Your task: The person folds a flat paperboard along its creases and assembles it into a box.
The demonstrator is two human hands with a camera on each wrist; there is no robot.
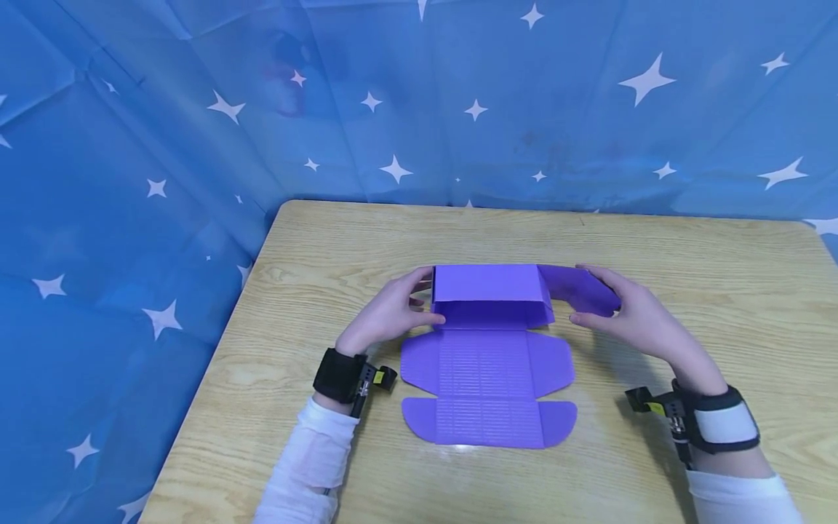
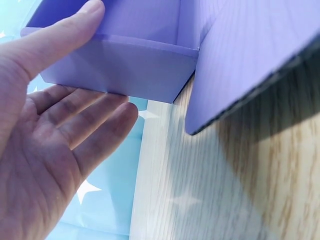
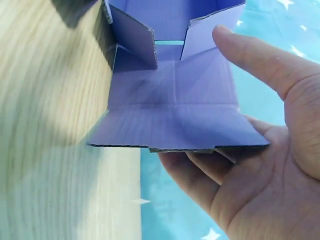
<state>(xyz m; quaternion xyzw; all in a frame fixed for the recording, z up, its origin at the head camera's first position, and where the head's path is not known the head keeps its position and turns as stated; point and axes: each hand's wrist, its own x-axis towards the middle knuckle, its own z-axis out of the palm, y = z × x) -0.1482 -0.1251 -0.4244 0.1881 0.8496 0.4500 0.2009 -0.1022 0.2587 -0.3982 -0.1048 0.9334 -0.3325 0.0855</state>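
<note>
A purple cardboard mailer box point(image 1: 487, 282) is partly folded on the table, its back section standing up and its lid panel point(image 1: 482, 364) with side flaps spread flat towards me. At the box's left end my left hand point(image 1: 388, 309) holds the end wall point(image 2: 120, 67), thumb over the rim and fingers along the outer side. From the right end a long flap point(image 1: 576, 286) sticks out unfolded. My right hand point(image 1: 631, 314) has its fingers behind this flap and its thumb beside a small inner tab point(image 3: 207, 35). Another tab point(image 3: 132, 37) stands opposite.
The wooden table point(image 1: 262, 437) has its back edge beyond the box. A blue cloth with white stars point(image 1: 419, 94) hangs behind and at the left. Both wrists wear camera straps, the left strap point(image 1: 337, 375) close to the lid's side flaps.
</note>
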